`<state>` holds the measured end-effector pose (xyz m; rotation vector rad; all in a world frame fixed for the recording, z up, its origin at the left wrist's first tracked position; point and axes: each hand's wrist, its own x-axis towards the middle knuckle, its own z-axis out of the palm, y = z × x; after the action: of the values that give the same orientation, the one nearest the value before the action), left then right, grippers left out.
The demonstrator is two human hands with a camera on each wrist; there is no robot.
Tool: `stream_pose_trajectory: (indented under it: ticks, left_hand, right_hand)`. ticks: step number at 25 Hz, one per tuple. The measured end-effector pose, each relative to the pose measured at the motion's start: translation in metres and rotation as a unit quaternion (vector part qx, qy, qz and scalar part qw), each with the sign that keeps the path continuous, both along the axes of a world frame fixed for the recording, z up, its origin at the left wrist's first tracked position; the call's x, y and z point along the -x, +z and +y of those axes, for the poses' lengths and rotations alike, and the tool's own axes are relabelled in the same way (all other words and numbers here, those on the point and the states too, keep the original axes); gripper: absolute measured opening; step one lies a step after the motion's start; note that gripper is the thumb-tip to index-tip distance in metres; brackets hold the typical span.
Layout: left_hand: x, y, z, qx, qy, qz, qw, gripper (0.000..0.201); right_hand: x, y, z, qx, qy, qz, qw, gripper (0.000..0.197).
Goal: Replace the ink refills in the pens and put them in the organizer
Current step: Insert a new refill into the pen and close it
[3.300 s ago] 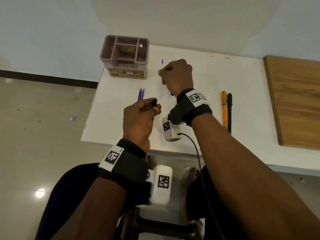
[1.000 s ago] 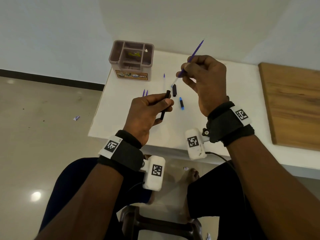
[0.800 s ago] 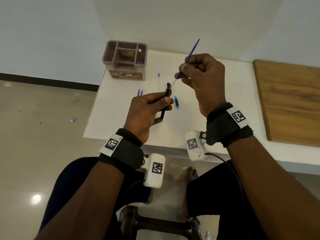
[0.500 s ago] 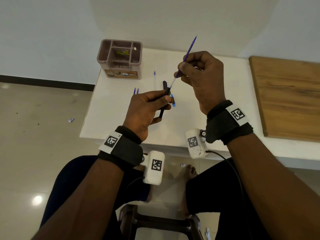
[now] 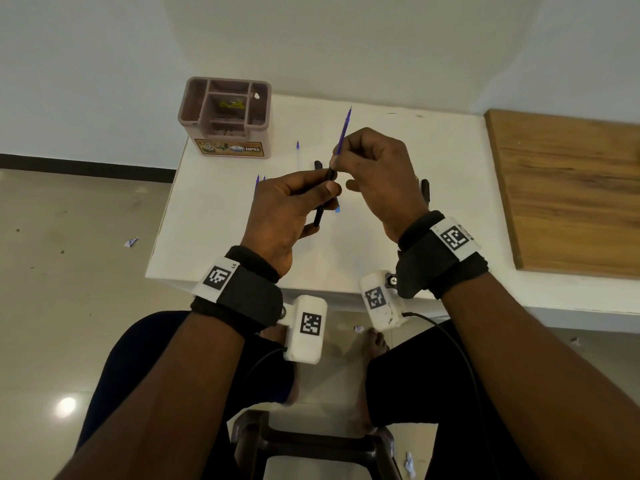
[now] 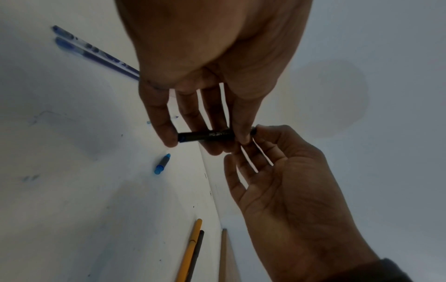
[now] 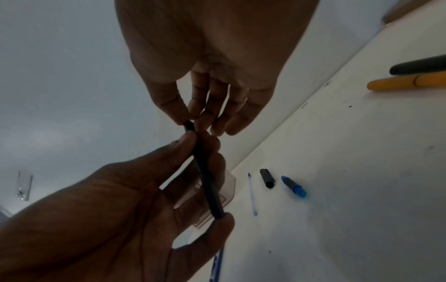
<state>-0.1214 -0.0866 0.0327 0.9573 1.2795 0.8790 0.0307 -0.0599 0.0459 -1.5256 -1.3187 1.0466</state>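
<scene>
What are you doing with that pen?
A person is refilling it. The left hand holds a black pen barrel, and the right hand pinches a thin purple ink refill and feeds it into the barrel's open end. The brown plastic organizer holds no pens yet.

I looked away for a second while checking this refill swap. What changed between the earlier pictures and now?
The right hand brought the purple refill down to the black pen barrel in the left hand; its lower end now meets the barrel's open end, where a second ago there was a gap. Both grips stayed the same. The organizer, black cap and blue tip piece lie as before.
</scene>
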Motion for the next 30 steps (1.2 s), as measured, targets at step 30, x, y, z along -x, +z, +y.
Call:
stream_pose_trajectory:
  ticks: [30]
  left_hand:
    - [0.011, -0.031, 0.010, 0.051, 0.044, 0.030, 0.997, 0.027]
  right_hand:
    - [0.003, -0.077, 0.034, 0.093, 0.093, -0.414, 0.901, 0.032]
